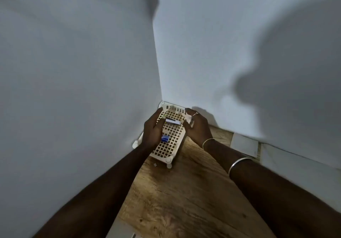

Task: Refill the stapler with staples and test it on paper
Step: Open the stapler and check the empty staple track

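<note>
Reaching forward across the wooden table (184,191), the person works over a white lattice tray (166,151) that is pushed into the corner of two pale walls. A small white scrap (155,164) lies on the wood just in front of the tray's near foot.

Above the tray, the left hand (154,132) keeps a small blue box (165,138), probably the staples, against its palm. Its thumb and fingers curl round one end of a slim pale stapler (172,121), held roughly level over the lattice. The right hand (196,129) brings its thumb to the stapler's other end. Its fingers arch loosely above, and I cannot tell whether they pinch it.

The step looks like opening the stapler for loading. It would go best with the left hand holding the body steady, the right hand lifting the top gently, and everything kept over the tray so that a dropped strip stays within reach.

Beyond the hands, the walls (73,53) carry only soft shadows.
</note>
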The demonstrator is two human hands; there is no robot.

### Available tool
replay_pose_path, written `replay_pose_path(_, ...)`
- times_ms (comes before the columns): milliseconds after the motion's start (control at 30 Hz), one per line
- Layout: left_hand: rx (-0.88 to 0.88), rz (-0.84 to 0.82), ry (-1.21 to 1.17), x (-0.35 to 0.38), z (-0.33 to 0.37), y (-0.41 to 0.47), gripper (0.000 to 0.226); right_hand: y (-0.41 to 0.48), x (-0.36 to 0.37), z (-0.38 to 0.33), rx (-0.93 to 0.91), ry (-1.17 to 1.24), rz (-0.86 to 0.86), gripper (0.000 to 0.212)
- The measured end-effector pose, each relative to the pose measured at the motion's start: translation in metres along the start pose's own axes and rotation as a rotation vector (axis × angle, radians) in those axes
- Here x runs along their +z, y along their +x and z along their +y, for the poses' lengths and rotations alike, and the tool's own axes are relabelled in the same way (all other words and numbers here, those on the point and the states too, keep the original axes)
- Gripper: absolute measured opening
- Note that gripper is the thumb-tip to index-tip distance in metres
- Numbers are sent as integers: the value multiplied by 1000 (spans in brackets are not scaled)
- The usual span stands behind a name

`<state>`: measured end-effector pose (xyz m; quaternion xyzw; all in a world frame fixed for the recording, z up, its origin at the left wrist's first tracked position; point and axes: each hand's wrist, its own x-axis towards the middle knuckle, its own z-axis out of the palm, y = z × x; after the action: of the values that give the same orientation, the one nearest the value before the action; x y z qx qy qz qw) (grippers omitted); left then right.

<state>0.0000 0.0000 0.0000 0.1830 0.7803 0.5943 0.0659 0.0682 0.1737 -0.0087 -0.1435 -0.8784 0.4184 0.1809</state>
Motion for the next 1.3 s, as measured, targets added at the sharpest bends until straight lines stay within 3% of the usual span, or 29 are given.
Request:
replay_pose_path(233,-260,2,11,5,-32,12,27,15,28,13,52,-193,-91,38)
replay_pose_path(467,-303,-19,68,4,-43,25,24,35,57,20,-87,-462,-159,15)
replay_pose_path(667,-307,-37,44,7,-54,31,30,42,68,24,-90,-539,-148,15)
replay_pose_path(1067,-304,34,-126,5,-36,25,31,30,59,22,8,-185,-13,32)
replay_pose_path(1300,-214,13,-247,8,10,-9,42,-14,25,5,127,85,162,24)
